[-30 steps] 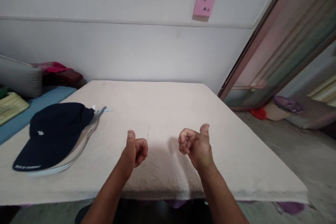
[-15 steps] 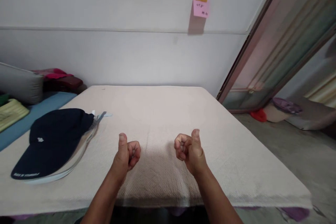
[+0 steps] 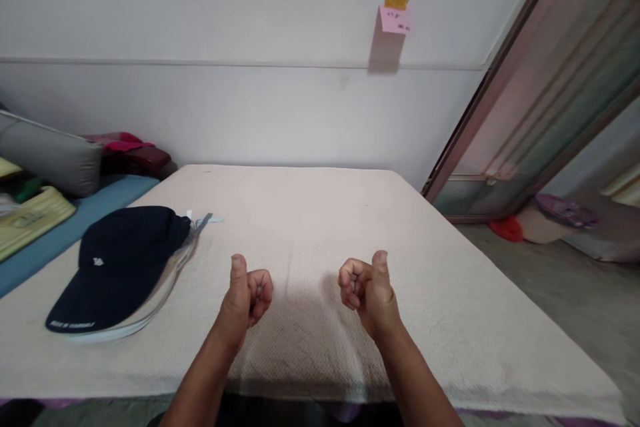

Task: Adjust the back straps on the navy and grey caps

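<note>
Two empty hands (image 3: 245, 297) (image 3: 375, 293), curled into fists, thumbs (image 3: 239, 269) upright, dimpled cream cloth (image 3: 310, 353) below, domed navy cap (image 3: 125, 253)

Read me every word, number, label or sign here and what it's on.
"YOURSELF": on the curved brim of the navy cloth baseball cap; the lettering before it is too blurred.
Pink rectangular paper note: handwriting too blurred to read.
Pale yellow rectangular item: marking too small to read.
</note>
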The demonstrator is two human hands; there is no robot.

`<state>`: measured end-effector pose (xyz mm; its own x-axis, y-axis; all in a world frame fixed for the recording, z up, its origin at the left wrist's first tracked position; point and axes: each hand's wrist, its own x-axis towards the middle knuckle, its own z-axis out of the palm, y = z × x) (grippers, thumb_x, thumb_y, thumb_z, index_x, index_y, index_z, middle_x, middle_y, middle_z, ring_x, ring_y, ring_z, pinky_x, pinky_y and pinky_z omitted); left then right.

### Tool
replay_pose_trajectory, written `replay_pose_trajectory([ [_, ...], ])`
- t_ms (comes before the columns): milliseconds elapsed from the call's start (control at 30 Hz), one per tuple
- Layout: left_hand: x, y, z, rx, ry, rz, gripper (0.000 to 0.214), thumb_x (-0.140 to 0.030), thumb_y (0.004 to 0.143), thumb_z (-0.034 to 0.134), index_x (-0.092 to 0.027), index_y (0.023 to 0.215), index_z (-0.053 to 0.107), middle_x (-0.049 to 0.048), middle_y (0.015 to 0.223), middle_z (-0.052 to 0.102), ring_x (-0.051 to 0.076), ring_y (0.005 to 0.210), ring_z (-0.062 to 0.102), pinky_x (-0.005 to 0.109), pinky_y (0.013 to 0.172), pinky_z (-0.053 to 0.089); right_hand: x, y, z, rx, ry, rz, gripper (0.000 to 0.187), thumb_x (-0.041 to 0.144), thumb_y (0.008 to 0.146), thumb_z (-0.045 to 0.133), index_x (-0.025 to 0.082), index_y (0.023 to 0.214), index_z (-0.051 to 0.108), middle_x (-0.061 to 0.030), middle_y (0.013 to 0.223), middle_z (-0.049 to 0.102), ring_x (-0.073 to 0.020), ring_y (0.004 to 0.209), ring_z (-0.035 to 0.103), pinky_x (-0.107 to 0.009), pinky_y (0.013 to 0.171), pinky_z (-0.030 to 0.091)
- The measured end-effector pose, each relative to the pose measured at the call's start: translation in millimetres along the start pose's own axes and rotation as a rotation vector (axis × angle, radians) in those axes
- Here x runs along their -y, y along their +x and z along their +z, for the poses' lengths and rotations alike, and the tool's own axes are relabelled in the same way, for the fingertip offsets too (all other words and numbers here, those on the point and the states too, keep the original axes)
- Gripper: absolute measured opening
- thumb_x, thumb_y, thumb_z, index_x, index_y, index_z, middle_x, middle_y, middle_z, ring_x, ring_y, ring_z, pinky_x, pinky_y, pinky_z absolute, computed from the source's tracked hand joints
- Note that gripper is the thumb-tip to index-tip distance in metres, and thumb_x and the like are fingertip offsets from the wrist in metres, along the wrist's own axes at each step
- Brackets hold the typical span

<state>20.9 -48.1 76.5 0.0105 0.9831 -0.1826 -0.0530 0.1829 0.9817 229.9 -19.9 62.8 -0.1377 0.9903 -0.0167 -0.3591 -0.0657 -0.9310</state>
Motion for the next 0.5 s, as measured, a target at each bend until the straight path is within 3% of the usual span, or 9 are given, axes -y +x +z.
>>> replay_pose_trajectory([
  [500, 0.5, 4.0, 21.6, 0.038, 0.009, 0.003, 0.077, -0.08, 0.074, 0.006, -0.019, 0.05, 0.046, -0.0069, 0.037, 0.024, 0.007, 0.037, 0.013, 0.023, 0.041, 0.008, 5.8, -4.5, -13.8, -0.056, 0.024, -0.027, 0.074, 0.082, 0.074, 0.025, 0.016, 0.054, 0.05, 0.0048, 0.041, 0.035, -0.0048, 0.034, 0.025, -0.02, 0.039, 0.018],
])
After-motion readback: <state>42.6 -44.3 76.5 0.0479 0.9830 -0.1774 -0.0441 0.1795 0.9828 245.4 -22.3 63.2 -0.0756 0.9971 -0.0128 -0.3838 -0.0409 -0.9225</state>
